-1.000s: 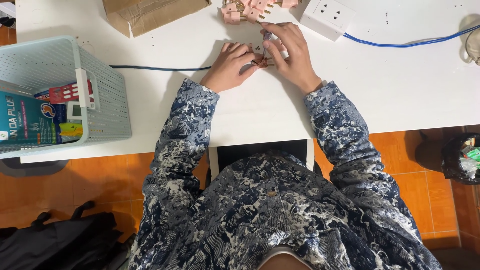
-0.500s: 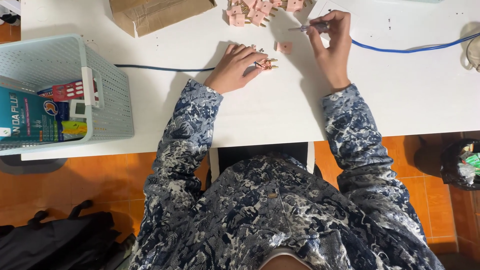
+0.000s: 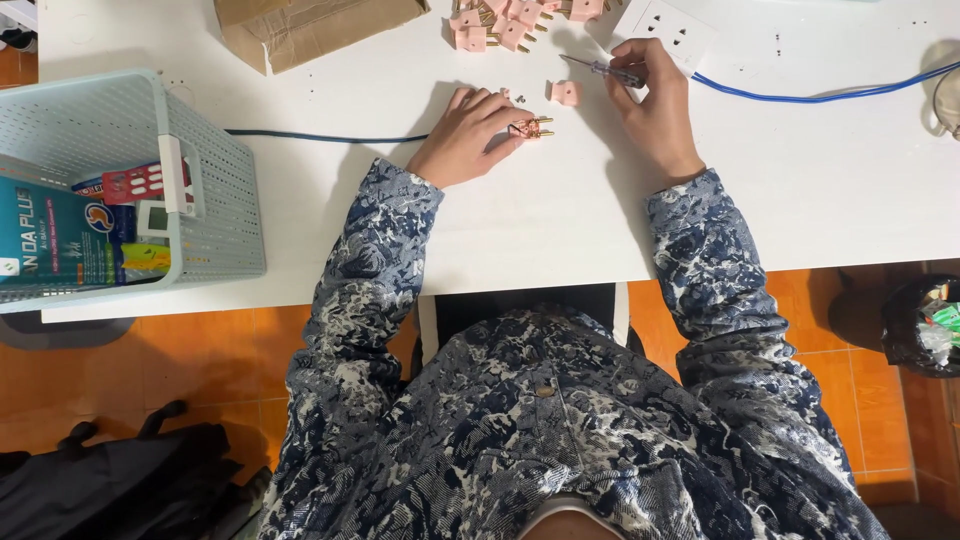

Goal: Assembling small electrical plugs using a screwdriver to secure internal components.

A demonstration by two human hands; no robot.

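My left hand (image 3: 468, 135) rests on the white table (image 3: 560, 215) and pinches a small pink plug part with brass prongs (image 3: 533, 128) at its fingertips. A loose pink plug cover (image 3: 566, 92) lies just beyond it. My right hand (image 3: 655, 105) is closed around a thin screwdriver (image 3: 605, 70), whose tip points left above the loose cover. A pile of several pink plugs (image 3: 505, 20) sits at the table's far edge.
A pale perforated basket (image 3: 215, 215) with boxes and packets stands at the left. A cardboard box (image 3: 300, 30) lies at the far edge. A white socket strip (image 3: 665, 28) with a blue cable (image 3: 800, 97) is at the right. A dark cable (image 3: 320, 136) runs left.
My right hand has left the plug part it shared with my left hand, moved right and up, and now holds the screwdriver. The pink cover now lies loose on the table.
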